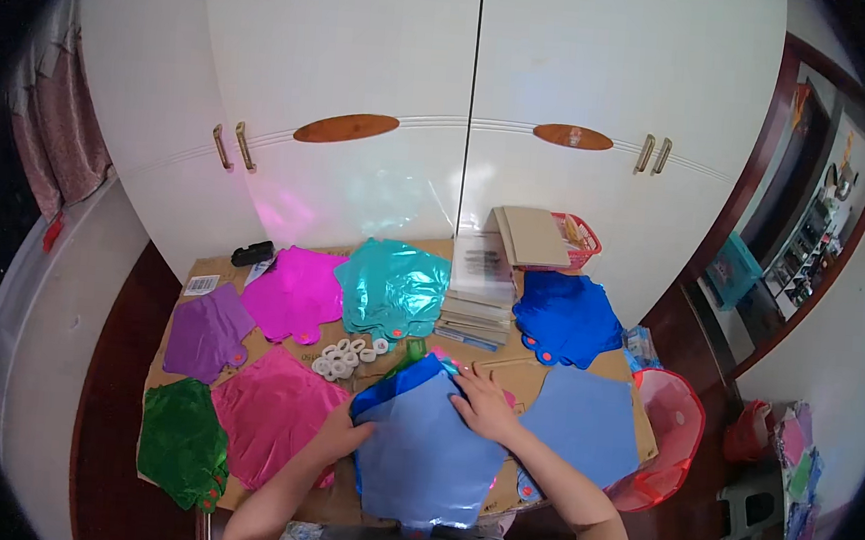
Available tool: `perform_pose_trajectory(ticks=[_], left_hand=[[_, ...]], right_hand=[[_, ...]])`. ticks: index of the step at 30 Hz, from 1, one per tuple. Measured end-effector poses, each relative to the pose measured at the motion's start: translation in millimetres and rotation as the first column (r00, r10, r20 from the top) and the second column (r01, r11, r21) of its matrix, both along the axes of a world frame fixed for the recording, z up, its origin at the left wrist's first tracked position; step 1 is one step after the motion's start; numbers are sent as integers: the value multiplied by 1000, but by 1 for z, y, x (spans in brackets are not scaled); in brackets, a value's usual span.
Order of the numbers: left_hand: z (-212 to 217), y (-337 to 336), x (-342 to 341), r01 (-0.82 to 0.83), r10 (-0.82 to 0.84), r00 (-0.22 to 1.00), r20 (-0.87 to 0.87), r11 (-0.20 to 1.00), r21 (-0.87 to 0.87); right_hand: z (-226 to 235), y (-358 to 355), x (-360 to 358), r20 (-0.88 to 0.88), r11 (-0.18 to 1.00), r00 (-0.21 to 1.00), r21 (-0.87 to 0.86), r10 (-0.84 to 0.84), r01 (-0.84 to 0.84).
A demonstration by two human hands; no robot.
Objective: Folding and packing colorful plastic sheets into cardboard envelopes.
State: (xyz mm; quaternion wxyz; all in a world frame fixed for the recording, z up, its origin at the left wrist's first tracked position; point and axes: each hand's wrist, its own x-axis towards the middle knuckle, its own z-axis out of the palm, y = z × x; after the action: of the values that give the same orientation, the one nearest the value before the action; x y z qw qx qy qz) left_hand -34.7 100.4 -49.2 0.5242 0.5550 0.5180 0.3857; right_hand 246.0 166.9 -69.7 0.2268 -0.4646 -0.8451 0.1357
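Note:
In front of me lies a stack of flat foil balloons, the top one light blue [425, 450], with darker blue, green and pink edges showing beneath its upper end. At its left edge my left hand [343, 432] is closed, the thumb over the foil and the other fingers partly hidden at the side. My right hand [484, 404] rests on the upper right of the stack, open, its fingers spread. Just beyond the stack sits a cluster of white rings or small rolls [343, 358].
Around the cardboard-covered table [536, 363] lie foil piles: green [180, 438], purple [205, 332], rose [277, 415], magenta [293, 292], teal [394, 287], dark blue [568, 318] and light blue [585, 426]. Stacked cards [475, 313], a red basket [583, 242] and a red bin [670, 437] flank them.

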Motion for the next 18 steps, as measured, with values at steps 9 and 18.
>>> perform_pose_trajectory(ticks=[9,18], left_hand=[[-18,17,17,-127,139,982,-131,987,94],[-2,5,12,-162,270,914,-301,927,339]], right_hand=[[6,7,-11,-111,991,992,-104,68,-80],[34,2,34,37,994,996,-68,85,-82]])
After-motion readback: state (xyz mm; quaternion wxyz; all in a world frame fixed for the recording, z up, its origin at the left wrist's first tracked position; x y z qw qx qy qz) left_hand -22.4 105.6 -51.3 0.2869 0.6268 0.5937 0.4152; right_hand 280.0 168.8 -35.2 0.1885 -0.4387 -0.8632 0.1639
